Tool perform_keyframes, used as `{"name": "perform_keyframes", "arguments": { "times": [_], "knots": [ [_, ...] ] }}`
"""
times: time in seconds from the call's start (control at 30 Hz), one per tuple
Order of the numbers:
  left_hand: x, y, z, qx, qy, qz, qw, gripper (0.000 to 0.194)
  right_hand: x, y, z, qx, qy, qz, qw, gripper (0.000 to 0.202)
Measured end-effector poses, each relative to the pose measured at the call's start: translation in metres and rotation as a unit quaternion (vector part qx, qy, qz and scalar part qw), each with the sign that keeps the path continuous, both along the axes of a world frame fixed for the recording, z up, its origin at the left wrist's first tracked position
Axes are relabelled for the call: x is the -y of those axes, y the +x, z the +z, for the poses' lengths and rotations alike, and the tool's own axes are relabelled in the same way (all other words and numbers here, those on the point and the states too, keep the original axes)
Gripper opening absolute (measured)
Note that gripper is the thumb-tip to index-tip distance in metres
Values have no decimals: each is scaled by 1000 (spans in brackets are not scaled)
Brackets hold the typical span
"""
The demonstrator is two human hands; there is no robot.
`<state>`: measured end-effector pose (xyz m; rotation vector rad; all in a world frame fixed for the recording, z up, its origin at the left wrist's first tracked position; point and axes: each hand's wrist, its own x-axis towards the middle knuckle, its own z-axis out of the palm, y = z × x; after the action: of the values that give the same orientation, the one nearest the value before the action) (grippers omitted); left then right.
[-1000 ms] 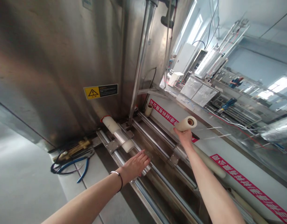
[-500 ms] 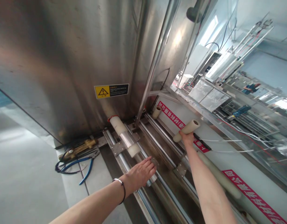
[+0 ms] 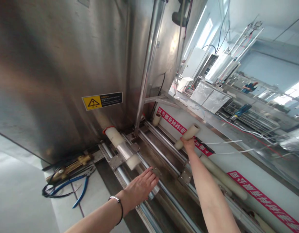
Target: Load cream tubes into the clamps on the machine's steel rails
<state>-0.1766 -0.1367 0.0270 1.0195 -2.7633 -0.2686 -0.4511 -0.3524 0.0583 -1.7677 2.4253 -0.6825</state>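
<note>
Currently, step in hand (my est.): handling the tube (image 3: 191, 130) w/ R hand (image 3: 187, 143); fingers closed round its lower half, tube tilted above the rails (image 3: 124, 177), nr the white board (image 3: 222, 165). Next move, I'd say, calls for a firm grip. L hand (image 3: 142, 185) lies over a metal cylinder (image 3: 155, 193), fingers together; thumb hidden, so can't tell if gripping. Mat'ls: tube cream, smooth, hollow; rails round, shiny metal; board flat.

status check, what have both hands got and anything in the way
Right hand gripping pale tube. Left hand over metal cylinder, grip unclear. Second tube just beyond left hand; pliers off left, clear of both hands.
</note>
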Motion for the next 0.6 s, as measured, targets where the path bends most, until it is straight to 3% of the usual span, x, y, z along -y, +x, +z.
{"name": "perform_keyframes", "arguments": {
  "times": [0.1,0.23,0.3,0.4,0.5,0.6],
  "knots": [
    [1,0,1,13,6,1,1000,75,-20,2,7,7,-6,2,1000,62],
    [4,-1,2,4,18,-6,1000,77,-74,-25,19,-45,-31,95,994,48],
    [4,-2,1,-11,17,-4,1000,76,-105,-58,24,-114,-33,118,986,41],
    [5,-4,-1,-16,13,0,1000,74,-138,-123,29,-270,34,74,959,34],
    [5,-5,0,-1,-2,2,1000,77,-150,-181,26,-367,165,23,915,34],
    [4,-6,1,5,-21,0,1000,80,-148,-211,19,-374,218,8,902,39]
  ]
}}
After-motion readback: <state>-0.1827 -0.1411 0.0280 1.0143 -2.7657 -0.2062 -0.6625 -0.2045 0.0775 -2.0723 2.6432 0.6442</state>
